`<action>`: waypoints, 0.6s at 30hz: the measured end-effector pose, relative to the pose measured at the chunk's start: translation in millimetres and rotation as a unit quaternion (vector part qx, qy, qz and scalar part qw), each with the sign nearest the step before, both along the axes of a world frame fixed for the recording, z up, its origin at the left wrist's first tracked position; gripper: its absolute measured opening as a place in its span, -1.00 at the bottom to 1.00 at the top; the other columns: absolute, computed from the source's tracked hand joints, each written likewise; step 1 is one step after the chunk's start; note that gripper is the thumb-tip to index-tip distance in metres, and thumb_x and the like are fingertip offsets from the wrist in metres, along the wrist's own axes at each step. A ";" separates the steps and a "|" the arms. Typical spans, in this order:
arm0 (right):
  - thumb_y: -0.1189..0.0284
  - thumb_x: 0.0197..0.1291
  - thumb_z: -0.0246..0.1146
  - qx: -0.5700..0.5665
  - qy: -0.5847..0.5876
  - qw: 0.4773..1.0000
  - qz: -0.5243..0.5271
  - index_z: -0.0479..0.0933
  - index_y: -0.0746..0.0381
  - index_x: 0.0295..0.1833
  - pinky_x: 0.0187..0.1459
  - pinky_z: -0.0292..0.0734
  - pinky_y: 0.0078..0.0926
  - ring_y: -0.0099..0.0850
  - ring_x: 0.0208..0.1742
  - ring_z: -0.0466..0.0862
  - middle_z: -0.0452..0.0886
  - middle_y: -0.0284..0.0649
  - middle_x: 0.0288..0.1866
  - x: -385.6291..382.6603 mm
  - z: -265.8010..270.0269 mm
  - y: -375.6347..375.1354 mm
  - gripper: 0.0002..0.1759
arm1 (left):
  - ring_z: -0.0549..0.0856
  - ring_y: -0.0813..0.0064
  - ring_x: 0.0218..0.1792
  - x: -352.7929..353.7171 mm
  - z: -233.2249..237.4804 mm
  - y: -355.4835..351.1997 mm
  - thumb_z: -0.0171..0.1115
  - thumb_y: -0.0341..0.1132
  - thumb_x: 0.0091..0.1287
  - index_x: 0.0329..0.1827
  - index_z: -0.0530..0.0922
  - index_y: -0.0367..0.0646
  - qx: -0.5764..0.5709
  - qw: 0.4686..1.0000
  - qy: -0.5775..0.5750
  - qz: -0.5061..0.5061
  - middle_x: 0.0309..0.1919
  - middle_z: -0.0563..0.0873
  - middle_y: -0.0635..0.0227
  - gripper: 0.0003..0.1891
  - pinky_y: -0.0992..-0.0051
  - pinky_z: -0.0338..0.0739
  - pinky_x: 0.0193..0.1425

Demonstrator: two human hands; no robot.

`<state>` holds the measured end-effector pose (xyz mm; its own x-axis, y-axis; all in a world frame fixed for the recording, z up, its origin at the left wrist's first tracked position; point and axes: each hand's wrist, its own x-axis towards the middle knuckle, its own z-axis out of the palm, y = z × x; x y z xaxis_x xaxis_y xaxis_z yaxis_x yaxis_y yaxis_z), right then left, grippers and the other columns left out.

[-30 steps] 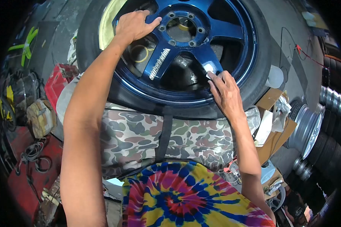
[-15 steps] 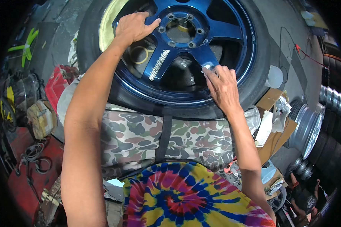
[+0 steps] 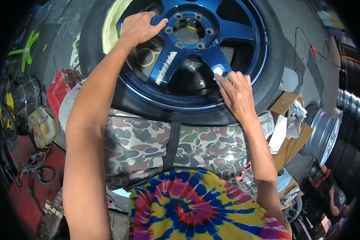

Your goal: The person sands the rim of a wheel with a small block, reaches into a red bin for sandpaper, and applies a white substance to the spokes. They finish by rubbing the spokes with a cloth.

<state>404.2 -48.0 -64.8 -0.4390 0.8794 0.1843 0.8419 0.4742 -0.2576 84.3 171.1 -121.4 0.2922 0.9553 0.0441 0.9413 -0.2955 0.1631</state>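
Observation:
A blue multi-spoke wheel rim point(image 3: 238, 30) with a dark tire point(image 3: 92, 52) lies face up before me. White lettering point(image 3: 166, 69) runs along its lower left spoke. My left hand point(image 3: 138, 28) is closed over the left spoke, its thumb pointing toward the hub. On the lower right spoke, my right hand point(image 3: 238, 90) presses with bent, pinched fingers. A small pale scrap, perhaps sandpaper, shows at those fingertips; most of it is hidden. Just above them the spoke has a whitish, dull patch point(image 3: 218, 69).
A camouflage-patterned bag point(image 3: 208, 146) lies between the wheel and my body. Red case point(image 3: 62, 86) and coiled cable point(image 3: 34, 164) are at left. Cardboard box point(image 3: 284, 104), white cup point(image 3: 289, 80) and silver rim point(image 3: 324, 134) stand at right. Another person point(image 3: 332, 196) is at lower right.
My right hand has shifted slightly down along the spoke, showing more of the whitish patch. My left hand keeps its hold. The person at lower right has changed position.

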 end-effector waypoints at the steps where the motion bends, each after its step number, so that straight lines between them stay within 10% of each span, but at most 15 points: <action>1: 0.54 0.19 0.51 0.013 0.011 1.000 0.002 0.76 0.24 0.23 -0.03 0.38 -0.24 -0.27 -0.09 0.56 0.55 -0.24 -0.12 -4.2 -2.4 6.6 -0.55 | 0.85 -0.07 0.11 0.4 -0.9 1.0 0.15 0.46 0.47 0.26 0.79 -0.10 0.003 1.000 0.000 -0.001 0.07 0.88 0.01 -0.22 0.03 0.71 0.26; 18: 0.53 0.20 0.50 0.005 0.003 1.000 -0.007 0.75 0.23 0.23 -0.03 0.35 -0.24 -0.27 -0.11 0.55 0.51 -0.24 -0.17 1.4 -3.7 -2.1 -0.55 | 0.84 -0.06 0.14 -0.2 0.1 -0.4 0.15 0.46 0.47 0.27 0.78 -0.11 -0.007 1.000 -0.002 0.002 0.10 0.87 0.02 -0.21 0.04 0.70 0.29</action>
<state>405.6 -50.1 -68.5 -0.4251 0.8836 0.1962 0.8472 0.4647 -0.2574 84.1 170.7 -121.3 0.2878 0.9571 0.0326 0.9421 -0.2890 0.1702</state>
